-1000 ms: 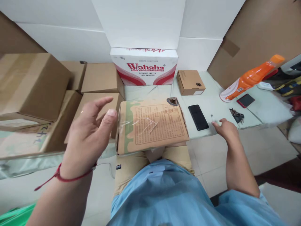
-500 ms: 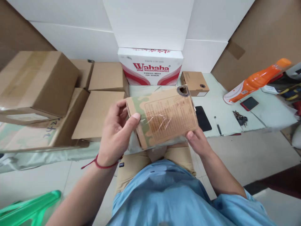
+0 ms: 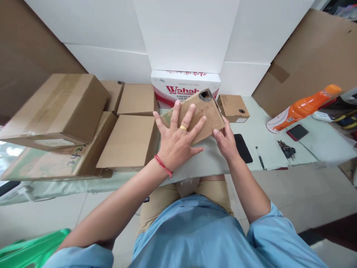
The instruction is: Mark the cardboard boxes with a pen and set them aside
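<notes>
A small brown cardboard box (image 3: 210,117) with a green-patterned end and a dark-edged round hole near one corner is held up tilted over the table. My left hand (image 3: 180,136) lies flat against its printed face with the fingers spread, hiding much of the print. On the lower right corner, my right hand (image 3: 225,141) grips the box between thumb and fingers. Behind it stands a white and red Wahaha water carton (image 3: 161,83), partly covered by the box.
Several cardboard boxes (image 3: 126,141) stand at the left, one large box (image 3: 55,108) stacked on another. To the right are a small box (image 3: 232,106), a black phone (image 3: 242,148), a pen (image 3: 260,158), keys (image 3: 286,149), a dark red-edged device (image 3: 297,132) and an orange bottle (image 3: 302,108).
My left hand has let go of the box's left edge and now lies spread on its face. The box has turned and moved slightly away from me; my right hand still grips it.
</notes>
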Motion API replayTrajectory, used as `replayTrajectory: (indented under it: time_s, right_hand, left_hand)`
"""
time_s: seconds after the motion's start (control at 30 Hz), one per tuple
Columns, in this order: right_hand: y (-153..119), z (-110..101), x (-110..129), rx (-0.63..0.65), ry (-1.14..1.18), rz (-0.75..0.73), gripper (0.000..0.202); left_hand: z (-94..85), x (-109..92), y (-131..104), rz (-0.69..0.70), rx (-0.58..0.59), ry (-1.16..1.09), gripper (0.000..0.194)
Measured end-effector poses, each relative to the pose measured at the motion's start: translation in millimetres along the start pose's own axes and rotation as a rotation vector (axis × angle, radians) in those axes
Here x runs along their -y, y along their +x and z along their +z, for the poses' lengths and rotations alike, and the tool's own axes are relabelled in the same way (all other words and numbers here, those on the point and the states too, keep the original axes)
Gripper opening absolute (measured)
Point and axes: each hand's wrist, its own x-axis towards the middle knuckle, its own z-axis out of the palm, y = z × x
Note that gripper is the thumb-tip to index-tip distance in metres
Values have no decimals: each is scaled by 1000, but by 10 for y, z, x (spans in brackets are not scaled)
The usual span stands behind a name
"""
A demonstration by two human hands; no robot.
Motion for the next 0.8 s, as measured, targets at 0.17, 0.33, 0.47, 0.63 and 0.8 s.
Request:
replayTrajectory:
  time_s: [0.17,0.33,0.47,0.63,0.8]
  right_hand:
    - [-490,-388,-108,-158,-278,53,72]
    - [-1019,-906,-438,-490,-1034,281,91]
    - [-1181,-916,-568,-267,-1172,604,105]
    - [-1045,-811,-563,-266,-1219,694,95]
    - [-890,-925,-550,-254,-1143,788,88]
  left_hand:
    - [114,12,38,73,79,5,86]
    - [282,30,-28,89,57,-44,68]
    - [327,-9,-58,83,15,-17,61]
    - [380,-62,-59,115,-40,29,64]
    - [475,-57,-19,156,-30,-27,66]
